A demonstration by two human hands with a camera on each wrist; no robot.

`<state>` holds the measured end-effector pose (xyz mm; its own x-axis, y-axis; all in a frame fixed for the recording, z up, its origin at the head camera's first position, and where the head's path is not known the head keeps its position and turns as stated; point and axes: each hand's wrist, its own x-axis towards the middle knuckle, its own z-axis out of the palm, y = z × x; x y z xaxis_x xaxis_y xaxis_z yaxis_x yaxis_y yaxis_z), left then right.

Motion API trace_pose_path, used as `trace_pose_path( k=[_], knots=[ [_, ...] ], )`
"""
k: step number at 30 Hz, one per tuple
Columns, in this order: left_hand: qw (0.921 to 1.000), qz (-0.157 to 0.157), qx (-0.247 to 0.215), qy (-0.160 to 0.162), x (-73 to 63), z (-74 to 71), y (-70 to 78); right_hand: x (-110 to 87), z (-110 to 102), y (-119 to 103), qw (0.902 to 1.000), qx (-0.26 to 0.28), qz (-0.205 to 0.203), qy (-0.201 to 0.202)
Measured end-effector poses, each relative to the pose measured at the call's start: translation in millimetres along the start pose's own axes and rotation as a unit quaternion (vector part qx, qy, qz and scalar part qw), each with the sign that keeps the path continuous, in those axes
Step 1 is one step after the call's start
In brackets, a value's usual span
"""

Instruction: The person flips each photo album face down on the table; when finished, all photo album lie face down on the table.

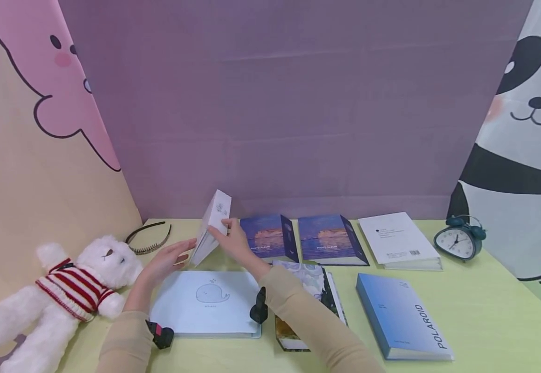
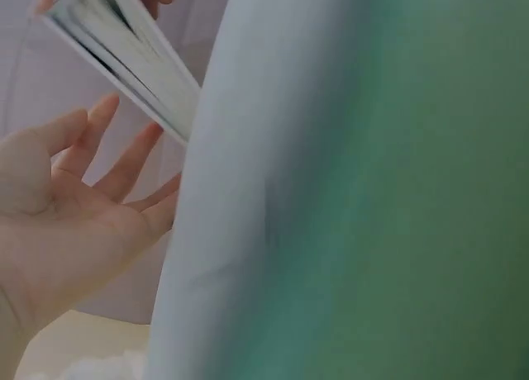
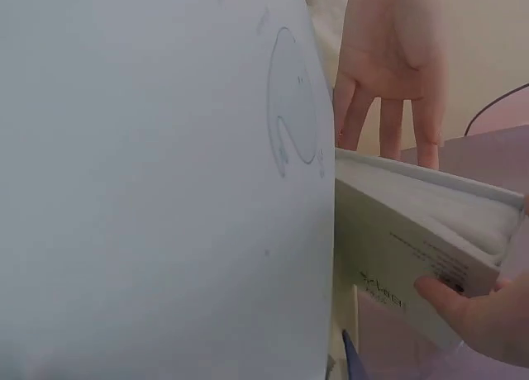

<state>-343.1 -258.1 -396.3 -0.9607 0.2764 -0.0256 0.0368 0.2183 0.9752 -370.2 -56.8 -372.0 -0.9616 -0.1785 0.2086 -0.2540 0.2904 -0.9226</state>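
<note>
A white photo album (image 1: 218, 210) is held up on a slant above the back of the table, its page edges turned to the left. My right hand (image 1: 238, 242) pinches it by the side, thumb on the printed cover in the right wrist view. On the other side my left hand (image 1: 170, 256) is spread with fingers extended, its fingertips right by the album's lower edge. In the left wrist view, that palm (image 2: 83, 223) faces the album and grips nothing. Below both hands lies a pale blue album (image 1: 207, 316) with a whale drawing.
Two sunset-covered photo albums (image 1: 266, 235) and a white album (image 1: 396, 235) lie along the back. A floral-covered book (image 1: 309, 277) sits under my right forearm, left of a blue Polaroid album (image 1: 403, 316). An alarm clock (image 1: 456, 243), headband (image 1: 151, 248) and teddy bear (image 1: 72, 287) flank them.
</note>
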Motion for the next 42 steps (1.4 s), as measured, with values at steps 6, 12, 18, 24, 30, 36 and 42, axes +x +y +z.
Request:
trace_pose_path(
  k=[6, 12, 18, 24, 30, 36, 42],
  knots=[
    [0.9979, -0.008, 0.046, 0.045, -3.9, -1.2, -0.9, -1.0, 2.2, 8.4, 0.9979, -0.025, 0.049, -0.034],
    [0.9962, -0.017, 0.050, 0.069, -7.5, -2.7, -4.7, -2.3, 2.5, 12.3, 0.9975, -0.022, 0.055, -0.039],
    [0.9948, -0.023, 0.052, 0.084, -7.2, -1.3, -6.8, -2.1, -3.2, 15.8, 0.9972, -0.012, 0.059, -0.045],
    [0.9917, -0.035, 0.078, 0.096, -2.7, -1.4, -11.7, -2.2, -7.9, 17.2, 0.9957, 0.010, 0.068, -0.062],
    [0.9884, -0.045, 0.103, 0.102, -2.7, -2.0, -13.5, -0.1, -5.7, 21.4, 0.9922, -0.030, 0.090, -0.081],
    [0.9864, -0.046, 0.125, 0.097, -4.3, -3.8, -13.2, 2.1, -3.7, 23.4, 0.9895, -0.048, 0.095, -0.098],
    [0.9878, -0.038, 0.130, 0.077, -6.5, -4.9, -11.7, 0.0, -5.0, 20.4, 0.9892, -0.035, 0.079, -0.118]
  ],
)
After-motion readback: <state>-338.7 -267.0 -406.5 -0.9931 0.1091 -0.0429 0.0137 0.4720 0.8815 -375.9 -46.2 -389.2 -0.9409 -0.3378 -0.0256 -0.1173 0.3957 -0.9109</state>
